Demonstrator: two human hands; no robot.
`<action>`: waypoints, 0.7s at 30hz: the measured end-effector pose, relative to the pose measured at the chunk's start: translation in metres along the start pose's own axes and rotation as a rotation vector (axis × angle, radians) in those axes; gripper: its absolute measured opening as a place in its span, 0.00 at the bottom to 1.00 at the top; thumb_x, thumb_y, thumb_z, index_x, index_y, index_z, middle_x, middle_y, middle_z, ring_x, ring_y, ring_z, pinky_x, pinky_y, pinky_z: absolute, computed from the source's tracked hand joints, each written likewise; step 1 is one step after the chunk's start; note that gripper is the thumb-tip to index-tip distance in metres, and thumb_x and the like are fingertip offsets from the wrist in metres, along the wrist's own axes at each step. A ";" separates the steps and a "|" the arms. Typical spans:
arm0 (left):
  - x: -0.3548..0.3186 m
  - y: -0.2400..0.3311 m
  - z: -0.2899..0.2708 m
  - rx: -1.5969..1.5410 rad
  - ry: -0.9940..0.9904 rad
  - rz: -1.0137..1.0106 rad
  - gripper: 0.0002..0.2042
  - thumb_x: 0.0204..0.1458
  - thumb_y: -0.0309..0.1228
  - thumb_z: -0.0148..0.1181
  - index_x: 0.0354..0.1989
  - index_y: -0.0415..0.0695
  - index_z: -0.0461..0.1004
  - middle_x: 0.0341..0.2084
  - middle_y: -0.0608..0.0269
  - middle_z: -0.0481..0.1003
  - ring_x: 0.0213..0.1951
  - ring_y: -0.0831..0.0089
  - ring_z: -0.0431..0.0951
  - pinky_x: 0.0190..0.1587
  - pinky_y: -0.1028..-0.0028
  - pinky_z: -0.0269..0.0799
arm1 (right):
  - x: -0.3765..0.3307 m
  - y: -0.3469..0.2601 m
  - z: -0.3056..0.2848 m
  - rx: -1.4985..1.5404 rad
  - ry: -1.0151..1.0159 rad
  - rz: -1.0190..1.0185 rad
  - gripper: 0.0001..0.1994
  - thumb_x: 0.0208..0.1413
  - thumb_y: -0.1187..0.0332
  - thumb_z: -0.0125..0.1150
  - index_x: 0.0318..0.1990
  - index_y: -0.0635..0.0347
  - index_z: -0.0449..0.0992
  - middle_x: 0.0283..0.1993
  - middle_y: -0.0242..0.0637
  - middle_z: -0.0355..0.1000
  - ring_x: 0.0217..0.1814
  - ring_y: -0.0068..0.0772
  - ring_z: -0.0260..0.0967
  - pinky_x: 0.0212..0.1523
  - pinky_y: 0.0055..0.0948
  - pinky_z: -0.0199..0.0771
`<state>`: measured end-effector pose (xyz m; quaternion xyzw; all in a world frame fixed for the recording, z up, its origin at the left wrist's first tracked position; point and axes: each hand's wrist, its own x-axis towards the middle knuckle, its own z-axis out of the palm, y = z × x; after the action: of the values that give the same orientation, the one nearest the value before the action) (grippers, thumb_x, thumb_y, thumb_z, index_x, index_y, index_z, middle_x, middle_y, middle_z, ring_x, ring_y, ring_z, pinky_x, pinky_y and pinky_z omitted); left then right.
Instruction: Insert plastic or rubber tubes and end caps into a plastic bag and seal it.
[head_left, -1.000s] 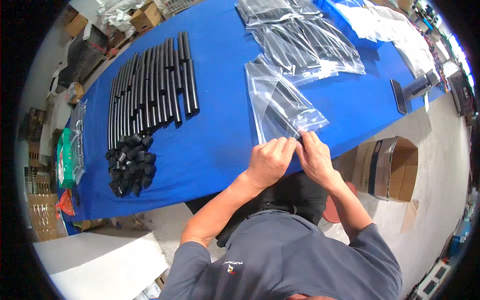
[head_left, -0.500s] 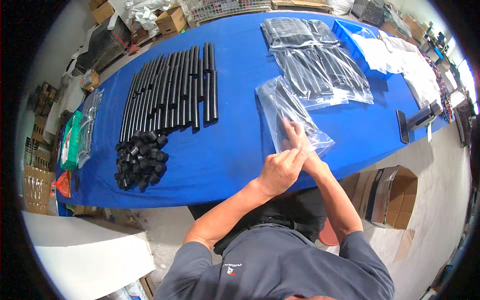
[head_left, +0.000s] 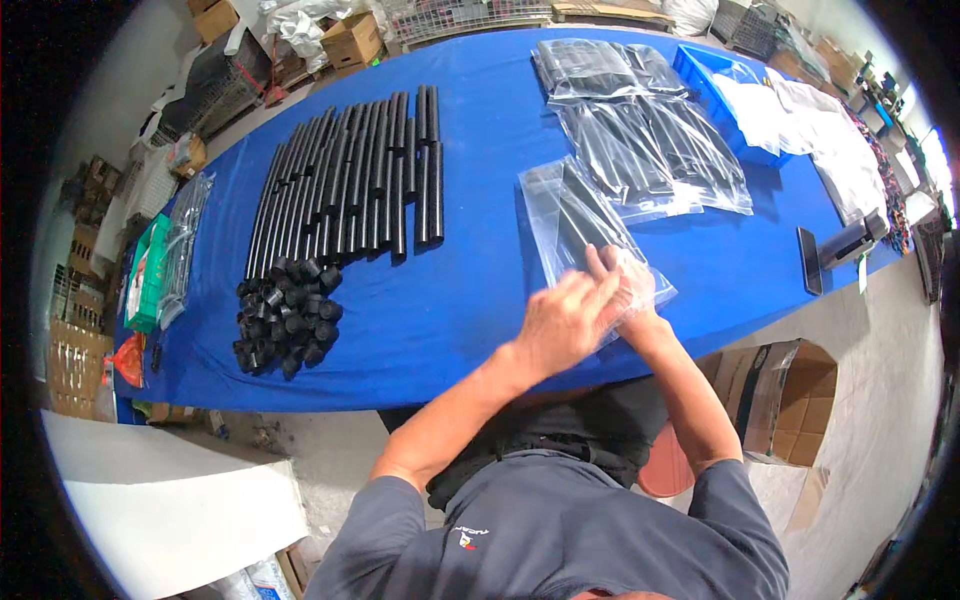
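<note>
Your left grip [head_left: 565,318] is half curled at the near end of a clear, flat plastic bag with long dark contents [head_left: 572,212]; the fingertips blur where they meet your other hand, so can't tell if they pinch any plastic. Your right grip [head_left: 632,290] is at the same near end, just beside and partly behind the left, fingers loosely bent (plastic sheen over the back of it, can't tell whether it's in or under the film). Can't tell if it has hold of anything either.

Bag lies slanted on the blue cloth-covered counter [head_left: 480,190], right of centre, far end pointing away from you. Just beyond it: overlapping clear plastic bags with dark contents [head_left: 625,150], next to an open blue plastic bin [head_left: 700,75]. To your left, rows of straight, glossy black tubes [head_left: 398,215], with a heap of short black cylindrical pieces [head_left: 285,320] at their near ends. Far left, a green plastic tray [head_left: 148,275] by the edge. Right edge: a slim dark rectangular phone-like object [head_left: 809,262].
</note>
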<state>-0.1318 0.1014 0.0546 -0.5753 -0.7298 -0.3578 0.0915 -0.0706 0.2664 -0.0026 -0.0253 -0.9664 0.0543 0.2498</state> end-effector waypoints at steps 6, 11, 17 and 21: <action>0.010 -0.071 0.003 0.548 -0.275 -0.241 0.32 0.54 0.51 0.61 0.63 0.43 0.69 0.61 0.44 0.68 0.64 0.49 0.65 0.66 0.49 0.58 | -0.015 -0.006 -0.011 0.000 -0.036 -0.003 0.25 0.51 0.66 0.63 0.57 0.66 0.71 0.54 0.49 0.69 0.51 0.49 0.70 0.50 0.45 0.73; -0.019 -0.097 -0.012 0.444 -0.395 -0.480 0.33 0.56 0.55 0.58 0.62 0.40 0.69 0.62 0.42 0.67 0.64 0.50 0.66 0.65 0.51 0.59 | -0.062 0.006 -0.025 0.034 -0.057 -0.073 0.24 0.56 0.68 0.61 0.59 0.68 0.69 0.66 0.53 0.63 0.61 0.53 0.67 0.59 0.47 0.69; -0.027 -0.131 -0.016 0.476 -0.084 -0.304 0.20 0.55 0.46 0.62 0.46 0.42 0.79 0.54 0.51 0.74 0.59 0.55 0.71 0.57 0.57 0.68 | -0.096 -0.044 -0.082 0.275 0.059 0.021 0.07 0.50 0.78 0.67 0.37 0.64 0.77 0.42 0.43 0.78 0.37 0.44 0.77 0.39 0.38 0.77; 0.005 -0.167 -0.048 0.642 0.069 -0.454 0.08 0.54 0.33 0.61 0.34 0.41 0.76 0.38 0.53 0.75 0.45 0.53 0.75 0.47 0.58 0.75 | -0.090 -0.074 -0.098 0.410 0.112 0.011 0.08 0.47 0.80 0.68 0.36 0.62 0.77 0.41 0.42 0.79 0.37 0.41 0.77 0.38 0.36 0.77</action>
<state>-0.2974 0.0616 0.0226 -0.3293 -0.9097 -0.1417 0.2097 0.0541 0.1956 0.0479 0.0177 -0.9195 0.2498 0.3029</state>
